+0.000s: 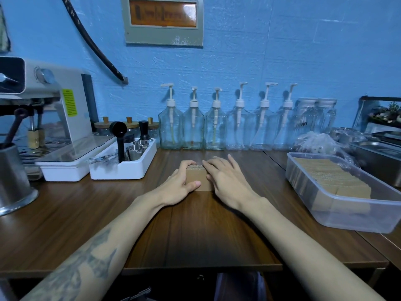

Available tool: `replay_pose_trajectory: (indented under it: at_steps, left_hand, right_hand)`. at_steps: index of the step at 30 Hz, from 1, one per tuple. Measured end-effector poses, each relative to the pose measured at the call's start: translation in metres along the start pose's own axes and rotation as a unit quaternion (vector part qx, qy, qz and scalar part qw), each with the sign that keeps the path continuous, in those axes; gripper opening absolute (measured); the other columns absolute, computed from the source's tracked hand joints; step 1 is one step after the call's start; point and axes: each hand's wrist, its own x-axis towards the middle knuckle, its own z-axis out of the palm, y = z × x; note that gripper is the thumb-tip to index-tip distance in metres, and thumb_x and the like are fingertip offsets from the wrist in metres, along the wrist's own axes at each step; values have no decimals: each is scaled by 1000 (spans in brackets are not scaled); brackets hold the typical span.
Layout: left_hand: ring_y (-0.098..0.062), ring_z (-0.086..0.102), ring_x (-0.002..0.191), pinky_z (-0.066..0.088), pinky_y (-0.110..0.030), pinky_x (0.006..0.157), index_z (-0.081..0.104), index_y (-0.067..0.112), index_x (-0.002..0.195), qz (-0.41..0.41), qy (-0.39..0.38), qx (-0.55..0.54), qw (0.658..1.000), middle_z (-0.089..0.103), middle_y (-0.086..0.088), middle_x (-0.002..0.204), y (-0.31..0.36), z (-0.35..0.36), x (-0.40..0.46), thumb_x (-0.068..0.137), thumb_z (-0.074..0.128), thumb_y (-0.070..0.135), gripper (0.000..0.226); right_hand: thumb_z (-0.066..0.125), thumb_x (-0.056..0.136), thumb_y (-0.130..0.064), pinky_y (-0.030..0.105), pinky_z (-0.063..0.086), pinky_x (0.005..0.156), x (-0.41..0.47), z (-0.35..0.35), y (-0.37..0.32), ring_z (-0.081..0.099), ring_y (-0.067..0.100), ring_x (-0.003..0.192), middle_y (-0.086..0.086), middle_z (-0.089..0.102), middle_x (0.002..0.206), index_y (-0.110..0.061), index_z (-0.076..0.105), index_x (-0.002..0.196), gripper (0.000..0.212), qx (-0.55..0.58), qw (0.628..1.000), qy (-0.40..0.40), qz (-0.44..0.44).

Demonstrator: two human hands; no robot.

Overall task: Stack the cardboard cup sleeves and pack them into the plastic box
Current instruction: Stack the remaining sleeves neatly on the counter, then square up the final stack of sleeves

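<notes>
1. Wooden counter (pixel 195 231) – landmark.
2. Plastic box (pixel 338 216) at its right end, holding cardboard sleeves.
3. Left hand (pixel 181 183) grips the sleeve stack (pixel 196 178) at mid-counter – fingers curled round it.
4. Right hand (pixel 225 181) rests flat on it, fingers straight.

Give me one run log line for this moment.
left hand: grips sleeve stack | right hand: rests on stack | plastic box: partly filled
</notes>
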Motion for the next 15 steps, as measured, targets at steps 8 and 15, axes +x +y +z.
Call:
replay_pose_trajectory:
  at_steps: [8,15]
  left_hand:
    - [-24,50,119,42,-48,106,18,48,128,0,1,7,1000,44,-6,131,2,-1,-1,83,55,54,58]
    - [-22,45,121,40,-47,107,20,47,124,10,-4,8,1000,42,-7,131,0,-1,-2,90,56,48,50]
  right_hand:
    - [42,105,-26,45,19,118,11,-10,3,45,27,125,5,50,134,-20,36,152,48,12,998,-56,7]
    - [62,95,-27,43,38,100,26,-24,6,50,25,121,5,62,128,-21,58,135,40,70,994,-80,16]
